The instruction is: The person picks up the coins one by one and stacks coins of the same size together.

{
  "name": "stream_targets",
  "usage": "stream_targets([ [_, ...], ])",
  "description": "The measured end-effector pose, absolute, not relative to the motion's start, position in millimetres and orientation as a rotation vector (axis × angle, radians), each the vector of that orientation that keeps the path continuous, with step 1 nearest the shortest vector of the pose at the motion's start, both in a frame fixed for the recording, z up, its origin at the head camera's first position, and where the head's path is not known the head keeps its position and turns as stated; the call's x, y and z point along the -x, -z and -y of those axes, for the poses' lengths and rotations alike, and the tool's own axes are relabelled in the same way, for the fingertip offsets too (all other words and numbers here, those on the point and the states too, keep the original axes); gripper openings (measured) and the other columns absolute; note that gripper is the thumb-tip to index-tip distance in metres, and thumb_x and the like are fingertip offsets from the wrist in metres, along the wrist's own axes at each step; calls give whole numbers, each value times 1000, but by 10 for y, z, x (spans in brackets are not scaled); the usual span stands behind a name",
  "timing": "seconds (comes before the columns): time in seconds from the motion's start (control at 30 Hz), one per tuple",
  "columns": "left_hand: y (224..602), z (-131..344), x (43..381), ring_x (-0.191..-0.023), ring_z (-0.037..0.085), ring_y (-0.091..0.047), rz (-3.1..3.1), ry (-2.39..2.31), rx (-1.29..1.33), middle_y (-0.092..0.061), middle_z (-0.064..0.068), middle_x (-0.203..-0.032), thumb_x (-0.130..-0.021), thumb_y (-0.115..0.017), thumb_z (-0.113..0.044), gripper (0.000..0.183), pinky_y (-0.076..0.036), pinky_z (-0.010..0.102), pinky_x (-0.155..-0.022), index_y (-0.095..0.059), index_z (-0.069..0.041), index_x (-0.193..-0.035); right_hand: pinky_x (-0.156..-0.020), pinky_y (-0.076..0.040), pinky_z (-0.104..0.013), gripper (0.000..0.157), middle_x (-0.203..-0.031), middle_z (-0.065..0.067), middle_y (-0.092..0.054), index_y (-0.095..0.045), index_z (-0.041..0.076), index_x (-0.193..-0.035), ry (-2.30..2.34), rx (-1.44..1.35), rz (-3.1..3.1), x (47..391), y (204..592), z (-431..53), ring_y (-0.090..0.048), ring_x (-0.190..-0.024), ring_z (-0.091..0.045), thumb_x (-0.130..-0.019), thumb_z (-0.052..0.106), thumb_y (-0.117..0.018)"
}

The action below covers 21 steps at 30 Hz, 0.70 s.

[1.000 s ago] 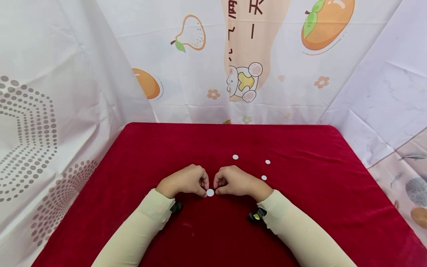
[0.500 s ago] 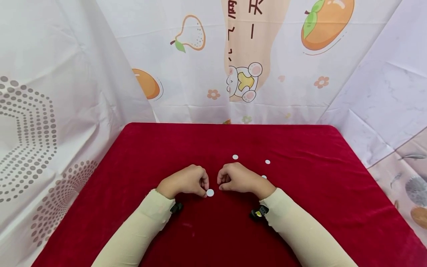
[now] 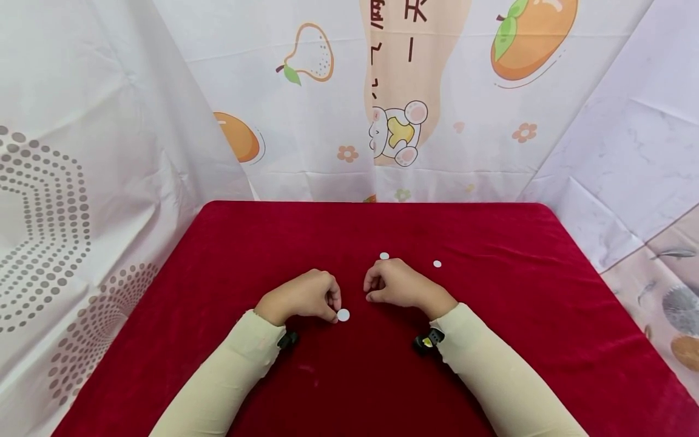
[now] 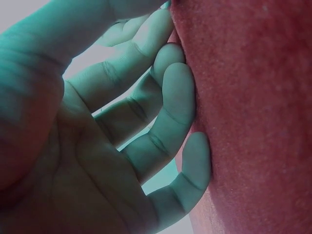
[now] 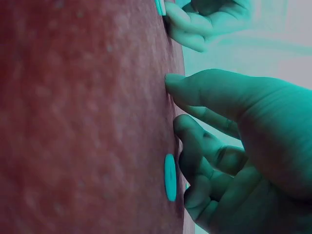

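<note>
A small white round disc (image 3: 343,315) lies on the red cloth in the head view. My left hand (image 3: 303,294) holds it at the edge between thumb and index fingertip; its other fingers curve down against the cloth in the left wrist view. Seen edge-on from the right wrist, it looks layered, perhaps stacked. To the right, my right hand (image 3: 401,284) is low over the cloth, fingers loosely bent, holding nothing. Just beyond its knuckles is a second white disc (image 3: 384,256). The right wrist view shows a disc (image 5: 170,178) beside the bent fingers; which one, I cannot tell.
Another white disc (image 3: 437,264) lies farther right on the red-covered table (image 3: 262,230). A printed white curtain (image 3: 327,121) hangs behind the table, with more sheeting along both sides. Each wrist wears a dark strapped device.
My right hand has drawn away from the held disc, to the right and slightly farther back. It now covers the spot where the nearest right-hand disc showed. The left hand stays put.
</note>
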<state>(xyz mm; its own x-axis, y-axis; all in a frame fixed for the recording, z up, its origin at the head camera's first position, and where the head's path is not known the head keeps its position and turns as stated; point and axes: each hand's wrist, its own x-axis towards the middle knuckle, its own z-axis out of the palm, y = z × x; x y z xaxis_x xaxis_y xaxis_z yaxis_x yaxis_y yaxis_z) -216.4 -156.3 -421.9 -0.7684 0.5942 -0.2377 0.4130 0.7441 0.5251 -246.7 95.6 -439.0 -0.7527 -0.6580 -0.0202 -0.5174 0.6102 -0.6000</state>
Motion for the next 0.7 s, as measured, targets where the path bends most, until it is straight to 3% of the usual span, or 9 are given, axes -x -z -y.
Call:
stream_targets([
  [0.27, 4206, 1558, 2162, -65, 6, -60, -2554, -635, -769, -67, -14, -68, -75, -91, -18, 21, -53, 28, -65, -73, -28, -71, -58, -56, -29, 10, -81, 7, -67, -75, 21, -88, 907, 871, -2577, 2529, 4369, -1027, -62, -59, -11, -87, 17, -84],
  [0.47, 4184, 1552, 2159, -65, 7, -60, -2557, -635, -766, -67, -14, -68, -75, -91, -17, 21, -53, 28, -65, -73, -27, -71, -68, -55, -27, 12, -82, 11, -68, -75, 24, -86, 885, 867, -2628, 2593, 4393, -1094, -63, -72, -7, -86, 19, -85],
  [0.7, 4188, 1549, 2147, -67, 8, -60, -2553, -641, -750, -67, -13, -69, -75, -91, -17, 21, -54, 29, -66, -73, -26, -72, -69, -55, -29, 12, -82, 11, -69, -75, 25, -86, 879, 837, -2644, 2625, 4394, -1160, -63, -74, -8, -86, 18, -85],
])
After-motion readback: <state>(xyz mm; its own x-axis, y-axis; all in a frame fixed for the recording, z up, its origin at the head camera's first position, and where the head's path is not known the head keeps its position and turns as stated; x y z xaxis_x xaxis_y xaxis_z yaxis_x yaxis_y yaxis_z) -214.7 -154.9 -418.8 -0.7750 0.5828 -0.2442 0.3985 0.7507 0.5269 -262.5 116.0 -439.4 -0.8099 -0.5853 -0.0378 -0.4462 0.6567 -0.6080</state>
